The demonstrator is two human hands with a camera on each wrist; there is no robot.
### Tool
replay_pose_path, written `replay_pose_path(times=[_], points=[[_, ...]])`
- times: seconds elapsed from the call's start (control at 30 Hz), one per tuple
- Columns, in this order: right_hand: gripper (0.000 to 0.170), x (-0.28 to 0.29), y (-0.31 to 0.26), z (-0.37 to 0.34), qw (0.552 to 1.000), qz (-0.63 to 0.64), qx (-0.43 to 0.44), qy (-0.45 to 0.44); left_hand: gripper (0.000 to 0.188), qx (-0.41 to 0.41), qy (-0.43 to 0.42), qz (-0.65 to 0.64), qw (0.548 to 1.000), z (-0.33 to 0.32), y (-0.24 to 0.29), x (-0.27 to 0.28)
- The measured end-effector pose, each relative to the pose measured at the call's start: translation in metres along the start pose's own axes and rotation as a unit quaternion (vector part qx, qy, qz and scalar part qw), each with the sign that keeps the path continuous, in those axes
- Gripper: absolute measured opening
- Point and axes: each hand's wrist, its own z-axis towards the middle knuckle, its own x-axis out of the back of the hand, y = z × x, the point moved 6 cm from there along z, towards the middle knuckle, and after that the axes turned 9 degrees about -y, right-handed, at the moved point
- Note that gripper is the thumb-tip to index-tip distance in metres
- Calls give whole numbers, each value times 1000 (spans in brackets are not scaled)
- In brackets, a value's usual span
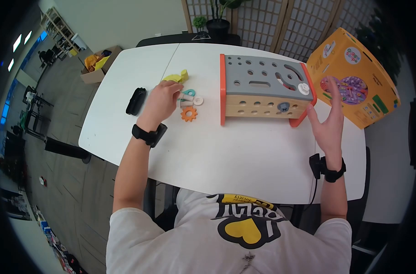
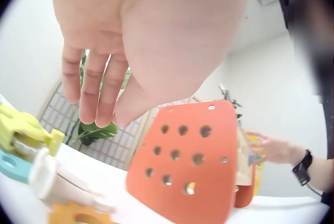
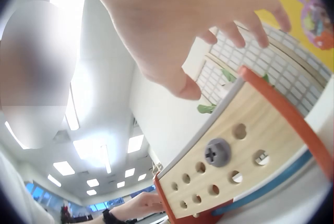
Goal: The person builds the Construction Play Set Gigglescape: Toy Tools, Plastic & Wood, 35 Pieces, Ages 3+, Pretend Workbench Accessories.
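Observation:
My left hand hangs over a small cluster of toy parts, its fingers loosely bent with nothing between them in the left wrist view. The parts are a yellow piece, a teal piece, pale screws, a pale ring and an orange gear. My right hand is spread beside the right end of a toy workbench, holding nothing. This bench has a grey top, wooden front and red ends. A grey cross-slot screw sits in its front, a white one on top.
An orange printed box stands at the table's right rear. A black case lies left of the left hand. Behind the white table are potted plants and a lattice screen. A cardboard box is on the floor.

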Motion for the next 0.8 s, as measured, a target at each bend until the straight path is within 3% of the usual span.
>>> replay_pose_path(times=[0.1,0.17,0.23,0.3,0.37,0.47,0.57,0.67,0.8], points=[[55,3,-60,-3,983,24,180,17,22,-14,-48,28,998,8,-13,-7],[36,-22,-99,-8,956,60,273,-89,23,-35,-96,40,994,14,-16,-13],[28,-59,-134,-15,915,115,343,-176,25,-67,-148,46,986,21,-21,-22],[31,-102,-157,-29,883,88,385,-254,24,-73,-142,37,987,23,-25,-26],[42,-155,-166,-41,851,34,373,-367,21,-85,-129,27,988,25,-27,-29],[47,-208,-173,-46,876,-7,341,-340,20,-71,-145,25,987,26,-23,-27],[48,-239,-182,-38,908,-47,327,-257,24,-57,-116,-1,992,24,-28,-22],[43,-263,-186,-33,891,-134,326,-286,24,-23,-80,-46,995,19,-23,-6],[29,-262,-189,-28,874,-158,307,-343,21,13,-35,-119,992,9,-14,15]])
